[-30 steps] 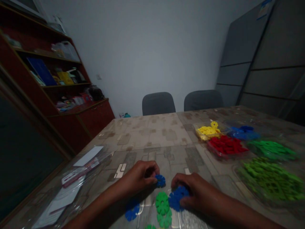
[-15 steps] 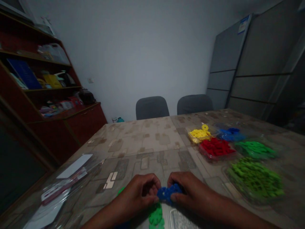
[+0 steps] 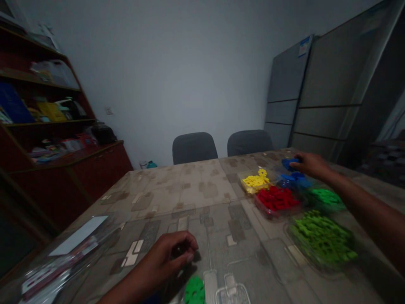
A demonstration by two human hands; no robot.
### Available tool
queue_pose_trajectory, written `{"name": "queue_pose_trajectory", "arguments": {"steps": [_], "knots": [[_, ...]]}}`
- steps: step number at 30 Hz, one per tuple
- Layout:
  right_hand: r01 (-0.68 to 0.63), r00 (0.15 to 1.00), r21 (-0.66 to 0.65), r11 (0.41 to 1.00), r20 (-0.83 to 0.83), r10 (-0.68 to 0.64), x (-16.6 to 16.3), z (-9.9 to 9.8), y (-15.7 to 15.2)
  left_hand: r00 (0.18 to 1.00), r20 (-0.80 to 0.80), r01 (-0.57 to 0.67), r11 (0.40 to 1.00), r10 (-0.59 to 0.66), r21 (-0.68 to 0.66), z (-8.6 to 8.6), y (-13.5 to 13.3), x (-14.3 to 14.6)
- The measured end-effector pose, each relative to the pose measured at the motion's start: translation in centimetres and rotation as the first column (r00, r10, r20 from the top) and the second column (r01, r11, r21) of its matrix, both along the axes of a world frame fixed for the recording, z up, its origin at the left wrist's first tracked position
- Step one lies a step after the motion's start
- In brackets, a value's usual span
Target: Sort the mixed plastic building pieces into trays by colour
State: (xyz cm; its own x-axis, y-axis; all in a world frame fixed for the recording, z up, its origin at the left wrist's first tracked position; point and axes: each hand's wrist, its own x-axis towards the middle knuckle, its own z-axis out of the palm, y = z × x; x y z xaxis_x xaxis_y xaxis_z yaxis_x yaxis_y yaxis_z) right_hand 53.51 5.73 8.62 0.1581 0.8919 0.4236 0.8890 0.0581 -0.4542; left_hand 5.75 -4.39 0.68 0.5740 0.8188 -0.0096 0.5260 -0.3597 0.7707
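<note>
My right hand (image 3: 313, 165) is stretched out to the far right, its fingers closed on blue notched plastic discs (image 3: 289, 163). It hangs over the clear tub of blue pieces (image 3: 299, 180); how many discs it holds I cannot tell. My left hand (image 3: 177, 254) rests low over the near table, fingers loosely curled and the thumb apart from them, with nothing visible between. Just below it lies a green notched disc (image 3: 194, 290), cut off by the lower edge of the view.
Clear tubs hold yellow pieces (image 3: 256, 181), red pieces (image 3: 276, 198), green pieces (image 3: 325, 196) and light green pieces (image 3: 322, 238) on the right. Plastic-wrapped flat packets (image 3: 63, 261) lie at the left. Two grey chairs (image 3: 194, 147) stand behind the table (image 3: 190, 185).
My right hand has moved from beside my left hand to the blue tub at the far right, with blue discs in it. My left hand has let go of the blue discs.
</note>
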Motion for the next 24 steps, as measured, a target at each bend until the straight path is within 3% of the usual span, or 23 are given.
{"name": "queue_pose_trajectory", "arguments": {"steps": [5,8,10,12,14,18,21,24], "knots": [[0.085,0.994,-0.109,0.99,-0.062,-0.092,1.9,-0.6,-0.6,1.0,0.006,-0.005,1.0,0.005,0.012,0.0,0.3,-0.4],[-0.038,0.991,-0.158,0.987,-0.13,0.018,-0.5,-0.9,-1.7,1.0,-0.022,-0.01,0.999,0.011,0.039,0.7,0.5,-0.7],[-0.202,0.969,-0.192,0.96,-0.179,0.169,-4.0,-1.4,-3.0,0.998,-0.055,-0.008,0.997,0.012,0.074,1.4,0.7,-1.0],[-0.423,0.902,-0.226,0.877,-0.195,0.385,-8.7,-2.1,-5.0,0.994,-0.11,0.0,0.995,0.011,0.098,2.2,0.9,-1.6],[-0.624,0.78,-0.312,0.717,-0.19,0.596,-13.7,-2.9,-7.8,0.983,-0.185,0.024,0.994,-0.005,0.103,3.0,1.1,-2.3],[-0.759,0.614,-0.443,0.477,-0.244,0.751,-21.8,-4.6,-13.6,0.941,-0.337,0.031,0.999,-0.017,0.035,3.8,0.7,-4.1],[-0.786,0.546,-0.478,0.392,-0.242,0.802,-25.3,-5.7,-16.1,0.917,-0.394,0.048,0.998,-0.055,-0.028,3.7,-0.4,-5.6],[-0.811,0.481,-0.45,0.374,-0.15,0.864,-27.9,-7.0,-16.5,0.902,-0.427,0.048,0.997,-0.071,-0.064,2.9,-1.9,-7.0]]}}
